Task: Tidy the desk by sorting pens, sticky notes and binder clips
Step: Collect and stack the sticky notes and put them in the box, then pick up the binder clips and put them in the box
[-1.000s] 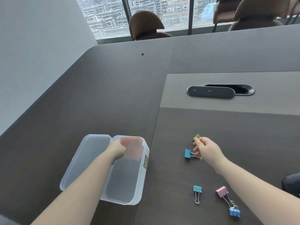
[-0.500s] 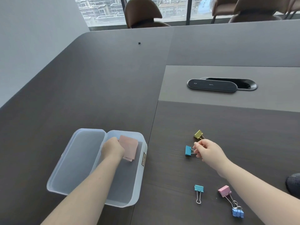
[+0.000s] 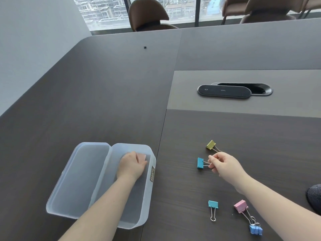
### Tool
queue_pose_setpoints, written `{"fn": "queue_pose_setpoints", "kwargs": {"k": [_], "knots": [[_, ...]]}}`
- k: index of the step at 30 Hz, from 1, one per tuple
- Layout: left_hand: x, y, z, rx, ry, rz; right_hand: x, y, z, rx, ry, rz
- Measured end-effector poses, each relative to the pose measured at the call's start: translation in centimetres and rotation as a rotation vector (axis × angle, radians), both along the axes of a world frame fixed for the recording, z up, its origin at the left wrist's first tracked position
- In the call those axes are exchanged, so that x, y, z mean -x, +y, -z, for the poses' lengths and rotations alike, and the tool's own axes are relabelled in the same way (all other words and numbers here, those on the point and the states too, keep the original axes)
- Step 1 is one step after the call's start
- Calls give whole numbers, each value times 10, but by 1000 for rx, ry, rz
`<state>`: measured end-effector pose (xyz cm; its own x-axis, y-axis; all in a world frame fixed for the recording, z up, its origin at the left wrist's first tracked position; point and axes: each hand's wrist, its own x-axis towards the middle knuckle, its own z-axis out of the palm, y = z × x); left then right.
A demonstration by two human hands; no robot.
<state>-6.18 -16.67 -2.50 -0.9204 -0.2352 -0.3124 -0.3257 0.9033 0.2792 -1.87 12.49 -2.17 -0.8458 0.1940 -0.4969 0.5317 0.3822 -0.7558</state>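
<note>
Presently the left hand (image 3: 132, 165) rests inside the open translucent box (image 3: 83, 180), fingers curled down over a pink sticky note (image 3: 142, 156); whether it grips the note cannot be told. The right hand (image 3: 224, 165) pinches the wire handle of the blue binder clip (image 3: 200, 163) on the desk (image 3: 104, 101), just beside the yellow clip (image 3: 211, 144).

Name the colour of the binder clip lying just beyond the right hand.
Yellow-olive binder clip, with silver wire handles; the head view shows it clearly.
</note>
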Motion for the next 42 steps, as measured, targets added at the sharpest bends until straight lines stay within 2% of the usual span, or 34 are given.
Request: {"fn": "queue_pose_setpoints", "kwargs": {"k": [9, 16, 20, 24, 28, 31, 35, 42], "knots": [[9, 0, 13, 111, -35, -3, -8, 23, -2, 0, -14, 43], [10, 8, -31, 148, -51, 0, -14, 46, -13, -46, -45, 20], [14, 33, -68, 177, 122, 33, -18, 65, -19, -177, -59, -92], [16, 80, -82, 135, 188, 144, -30, 89, -25, -423, -139, -283], [8, 132, -65, 125, 39, 328, -50, 107, -21, -644, -331, -434], [-2, 166, -44, 124, -158, 502, -64, 115, -12, -621, -430, -493], [-14, 193, -13, 117, -309, 662, -74, 114, -3, -666, -406, -497], [-19, 216, 6, 295, -186, 791, -80, 110, 9, -648, -257, -458]]}}
